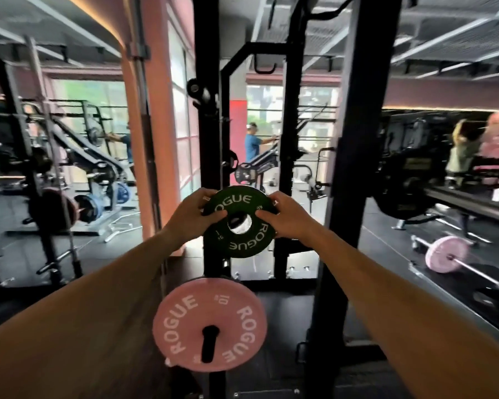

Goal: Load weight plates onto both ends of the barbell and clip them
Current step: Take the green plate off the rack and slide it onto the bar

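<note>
A small green Rogue plate (244, 244) is held upright in front of me, just ahead of the black rack upright. My left hand (195, 214) grips its left rim, thumb across the face. My right hand (284, 217) grips the right rim the same way. Through the plate's centre hole a metal peg or sleeve end shows; whether the plate sits on it I cannot tell. Below hangs a pink Rogue plate (185, 315) on a black storage peg (209, 342). A barbell (484, 279) carrying a pink plate (444, 253) lies on the floor at the right.
Black rack uprights (349, 168) stand close on the right and centre (208, 125). A pink pillar (153, 139) rises at the left. More racks and plates (90, 205) fill the left side. People (252, 146) exercise in the background.
</note>
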`<state>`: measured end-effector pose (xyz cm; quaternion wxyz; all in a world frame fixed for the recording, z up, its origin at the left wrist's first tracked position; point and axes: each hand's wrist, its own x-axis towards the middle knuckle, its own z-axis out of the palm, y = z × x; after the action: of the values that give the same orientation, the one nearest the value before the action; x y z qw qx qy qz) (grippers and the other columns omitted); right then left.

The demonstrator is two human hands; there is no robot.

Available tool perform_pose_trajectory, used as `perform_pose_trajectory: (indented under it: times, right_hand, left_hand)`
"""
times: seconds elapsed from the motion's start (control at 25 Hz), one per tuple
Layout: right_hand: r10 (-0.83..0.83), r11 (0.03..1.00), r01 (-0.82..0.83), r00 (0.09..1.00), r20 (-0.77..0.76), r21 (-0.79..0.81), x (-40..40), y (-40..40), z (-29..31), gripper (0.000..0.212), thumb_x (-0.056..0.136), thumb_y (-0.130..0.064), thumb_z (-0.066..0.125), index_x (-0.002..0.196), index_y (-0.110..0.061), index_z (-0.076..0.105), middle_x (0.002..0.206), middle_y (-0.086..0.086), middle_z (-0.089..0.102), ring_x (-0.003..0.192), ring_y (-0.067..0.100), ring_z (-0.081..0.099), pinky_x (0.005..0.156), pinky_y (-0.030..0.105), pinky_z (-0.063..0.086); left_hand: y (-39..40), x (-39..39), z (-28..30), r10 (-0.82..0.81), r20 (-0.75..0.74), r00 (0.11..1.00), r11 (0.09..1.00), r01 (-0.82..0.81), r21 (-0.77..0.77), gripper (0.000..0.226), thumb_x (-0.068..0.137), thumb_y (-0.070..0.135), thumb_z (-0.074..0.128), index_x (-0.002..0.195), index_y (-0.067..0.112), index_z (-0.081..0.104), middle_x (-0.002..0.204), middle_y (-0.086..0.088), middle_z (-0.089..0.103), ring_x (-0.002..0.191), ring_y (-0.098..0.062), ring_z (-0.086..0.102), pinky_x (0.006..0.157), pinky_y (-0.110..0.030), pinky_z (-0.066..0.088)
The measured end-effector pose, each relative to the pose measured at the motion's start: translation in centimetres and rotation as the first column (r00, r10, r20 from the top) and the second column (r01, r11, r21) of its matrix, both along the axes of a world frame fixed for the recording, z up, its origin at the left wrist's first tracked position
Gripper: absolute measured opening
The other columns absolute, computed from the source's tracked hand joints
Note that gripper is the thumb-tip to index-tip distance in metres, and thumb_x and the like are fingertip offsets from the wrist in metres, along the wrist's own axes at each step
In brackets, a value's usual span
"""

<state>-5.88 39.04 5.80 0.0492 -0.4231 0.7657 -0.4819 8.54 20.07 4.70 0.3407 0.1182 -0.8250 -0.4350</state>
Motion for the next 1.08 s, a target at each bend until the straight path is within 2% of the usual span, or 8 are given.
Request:
perform_pose_trajectory:
  times: [0.08,0.16,0.24,0.48,0.6,0.76,0.96,1.08]
  right_hand:
    - [-0.083,0.997,0.083,0.996,-0.022,-0.001,-0.1,4.7,0.7,0.027,0.093,-0.026,0.071,0.113,-0.016,0.055,0.104,0.01,0.068,0.089,0.028,0.073,0.071,0.05,0.064]
    - [-0.168,0.986,0.168,0.985,-0.039,0.003,0.0,9.4,1.0,0.026,0.093,-0.027,0.072,0.111,-0.016,0.056,0.103,0.01,0.068,0.088,0.025,0.073,0.072,0.046,0.064]
    - [-0.242,0.97,0.243,0.969,-0.046,0.019,-0.1,14.4,0.6,0.024,0.093,-0.026,0.071,0.108,-0.016,0.055,0.103,0.009,0.068,0.092,0.026,0.072,0.078,0.045,0.063]
    - [-0.404,0.913,0.404,0.915,-0.016,0.05,-1.5,30.2,-0.3,0.028,0.096,-0.021,0.068,0.118,-0.008,0.057,0.115,0.016,0.067,0.104,0.03,0.069,0.089,0.052,0.059]
    - [-0.458,0.888,0.459,0.888,-0.025,0.014,-3.8,36.8,-0.4,0.023,0.096,-0.021,0.068,0.115,-0.012,0.06,0.111,0.011,0.069,0.103,0.027,0.069,0.092,0.052,0.057]
    - [-0.479,0.877,0.481,0.875,-0.069,0.003,-9.0,45.8,-0.1,0.023,0.096,-0.021,0.067,0.117,-0.014,0.06,0.106,0.002,0.066,0.103,0.021,0.066,0.093,0.047,0.057]
    - [-0.445,0.894,0.448,0.889,-0.109,0.003,-15.7,52.4,1.1,0.032,0.097,-0.023,0.065,0.127,-0.014,0.058,0.11,0.003,0.065,0.1,0.02,0.065,0.088,0.039,0.057]
    - [-0.396,0.918,0.397,0.914,-0.089,-0.005,-18.9,53.1,1.1,0.033,0.097,-0.021,0.065,0.127,-0.013,0.057,0.114,0.009,0.067,0.101,0.025,0.067,0.089,0.045,0.058]
  left_hand:
    - [3.4,-1.6,0.4,-0.037,-0.02,0.999,0.999,0.037,-0.032,0.036,0.081,0.022,0.084,0.111,0.022,0.063,0.104,-0.009,0.072,0.098,-0.029,0.071,0.08,-0.05,0.062]
    - [7.4,-3.2,0.6,-0.116,-0.021,0.993,0.993,0.115,-0.038,0.035,0.083,0.016,0.083,0.111,0.015,0.062,0.097,-0.006,0.073,0.093,-0.028,0.072,0.076,-0.038,0.063]
    - [11.6,-5.0,0.4,-0.192,-0.009,0.981,0.98,0.191,-0.051,0.034,0.084,0.013,0.081,0.112,0.012,0.061,0.099,-0.009,0.072,0.092,-0.028,0.071,0.076,-0.042,0.061]
    - [26.1,-10.5,-0.9,-0.381,-0.004,0.925,0.923,0.38,-0.062,0.031,0.083,0.013,0.082,0.102,0.022,0.059,0.092,-0.003,0.071,0.083,-0.019,0.068,0.073,-0.033,0.058]
    - [32.9,-13.5,-1.2,-0.431,-0.034,0.902,0.902,0.43,-0.03,0.031,0.084,0.014,0.081,0.106,0.016,0.061,0.096,-0.005,0.073,0.086,-0.019,0.072,0.072,-0.027,0.06]
    - [42.0,-18.8,-1.2,-0.43,-0.052,0.901,0.903,0.43,-0.007,0.035,0.084,0.015,0.081,0.112,0.015,0.061,0.103,-0.009,0.072,0.092,-0.024,0.073,0.074,-0.041,0.065]
    - [49.4,-24.2,-0.8,-0.374,-0.123,0.919,0.926,0.379,0.012,0.033,0.085,0.006,0.079,0.112,0.005,0.061,0.093,-0.002,0.069,0.085,-0.015,0.069,0.059,-0.019,0.059]
    - [51.0,-26.1,-0.5,-0.304,-0.137,0.943,0.952,0.306,-0.006,0.029,0.084,0.006,0.08,0.106,0.01,0.062,0.088,0.001,0.069,0.08,-0.011,0.068,0.059,-0.018,0.058]
